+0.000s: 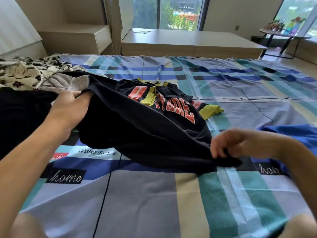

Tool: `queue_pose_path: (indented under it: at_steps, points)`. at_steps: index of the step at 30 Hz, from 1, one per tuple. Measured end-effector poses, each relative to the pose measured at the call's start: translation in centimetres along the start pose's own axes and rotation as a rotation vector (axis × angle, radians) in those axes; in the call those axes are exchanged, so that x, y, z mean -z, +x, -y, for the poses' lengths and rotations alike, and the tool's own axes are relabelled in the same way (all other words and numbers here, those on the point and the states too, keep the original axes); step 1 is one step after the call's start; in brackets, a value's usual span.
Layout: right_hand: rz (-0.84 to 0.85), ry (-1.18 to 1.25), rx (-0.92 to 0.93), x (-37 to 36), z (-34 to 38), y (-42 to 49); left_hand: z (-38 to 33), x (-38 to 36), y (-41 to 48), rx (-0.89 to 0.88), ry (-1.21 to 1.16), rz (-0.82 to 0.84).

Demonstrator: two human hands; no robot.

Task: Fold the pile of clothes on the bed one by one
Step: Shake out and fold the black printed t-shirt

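A black T-shirt point(145, 126) with red letters and yellow-green trim lies crumpled across the middle of the bed point(154, 194). My left hand point(72, 107) grips its edge at the left, lifted a little off the sheet. My right hand point(228, 143) pinches the shirt's other edge at the right, close to the sheet, and looks blurred. The pile of clothes point(25, 74) sits at the far left: a cream garment with black flowers, a grey one and a black one.
A blue garment point(295, 134) lies at the bed's right edge, partly behind my right arm. The plaid sheet carries "home" labels. Beyond the bed stand a low wooden platform point(188, 40), a step cabinet point(77, 38) and a small round table point(283, 34) by the window.
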State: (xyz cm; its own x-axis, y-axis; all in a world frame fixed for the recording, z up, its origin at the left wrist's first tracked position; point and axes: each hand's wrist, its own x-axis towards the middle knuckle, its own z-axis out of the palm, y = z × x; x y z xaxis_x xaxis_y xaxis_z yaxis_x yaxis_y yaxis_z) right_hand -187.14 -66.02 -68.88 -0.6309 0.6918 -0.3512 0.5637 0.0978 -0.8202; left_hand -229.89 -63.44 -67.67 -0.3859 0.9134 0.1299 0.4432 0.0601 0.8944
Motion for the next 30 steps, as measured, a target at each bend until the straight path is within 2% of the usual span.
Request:
queue_pose_path:
  at_steps: [1, 2, 3, 5, 7, 8, 11, 13, 15, 18, 21, 24, 27, 28, 30]
  points:
    - [0.203, -0.065, -0.076, -0.4, 0.0, -0.3, 0.4, 0.2, 0.5, 0.021, 0.011, -0.004]
    - [0.320, -0.119, -0.143, -1.0, -0.2, -0.3, 0.9, 0.4, 1.1, 0.040, 0.036, 0.001]
    - [0.347, -0.137, -0.190, -1.7, -0.5, -0.2, 1.4, 0.5, 1.6, 0.057, 0.072, 0.016]
    - [0.208, -0.089, -0.184, -3.0, -0.9, 0.9, 2.1, 0.5, 1.9, 0.079, 0.128, 0.054]
    - [-0.078, -0.168, -0.115, -4.1, -1.0, 2.2, 1.9, 0.3, 1.3, 0.092, 0.145, 0.084]
    - [-0.166, -0.233, -0.114, -4.8, -0.8, 2.8, 1.4, 0.2, 0.7, 0.095, 0.155, 0.101]
    - [-0.127, -0.444, -0.221, -8.6, -0.2, 4.8, 0.1, -0.6, -1.0, 0.103, 0.152, 0.161]
    - [-0.154, -0.714, -0.255, -11.8, -0.6, 6.3, -0.4, -1.2, -1.8, 0.075, 0.165, 0.187]
    - [-0.311, -0.873, -0.188, -13.1, -1.0, 7.7, -0.8, -1.4, -2.6, 0.034, 0.129, 0.245]
    - [-0.501, -0.827, -0.173, -11.3, -0.7, 8.0, -1.9, -0.6, -4.1, -0.069, -0.021, 0.441]
    - [-0.551, -0.623, -0.196, -7.6, -0.6, 6.8, -1.5, 0.6, -3.6, -0.183, 0.089, 0.490]
    - [-0.641, -0.027, -0.074, -4.4, -0.3, 4.4, -0.8, 1.2, -3.0, -0.291, 0.316, 0.461]
    - [-0.892, 0.671, 0.044, -2.2, -0.2, 2.3, -0.1, 1.7, -2.8, -0.352, 0.432, 0.495]
    - [-0.964, 0.818, 0.044, -1.7, -0.3, 1.8, 0.0, 1.9, -2.8, -0.364, 0.444, 0.515]
    - [-1.002, 0.884, -0.012, -1.2, -0.5, 0.9, 0.4, 2.1, -2.8, -0.390, 0.491, 0.524]
